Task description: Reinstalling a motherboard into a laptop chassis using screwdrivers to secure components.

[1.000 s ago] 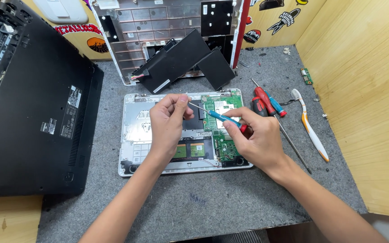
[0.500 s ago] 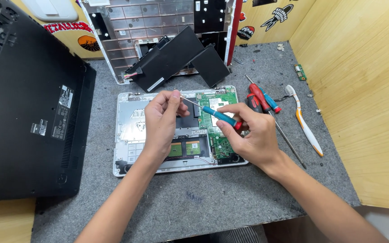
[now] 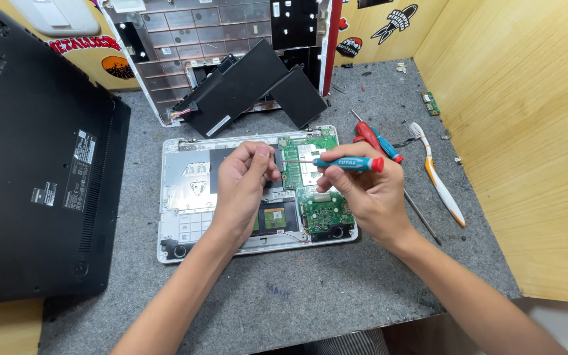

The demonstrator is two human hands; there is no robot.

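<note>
Right hand [image 3: 369, 197] grips a teal screwdriver [image 3: 340, 163], left hand [image 3: 248, 181] pinches its tip (over the opened laptop base [image 3: 185, 190]).

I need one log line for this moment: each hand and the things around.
right hand: holds screwdriver | left hand: pinches its tip | under: open laptop base, green board | right: toothbrush | left: black laptop

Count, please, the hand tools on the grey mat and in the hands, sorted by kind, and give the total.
Screwdrivers: 3 – one teal-handled screwdriver in the right hand, its tip at the left hand; a red screwdriver and a blue screwdriver lie on the mat.
Toothbrushes: 1 – white and orange toothbrush.
Total: 4
</note>
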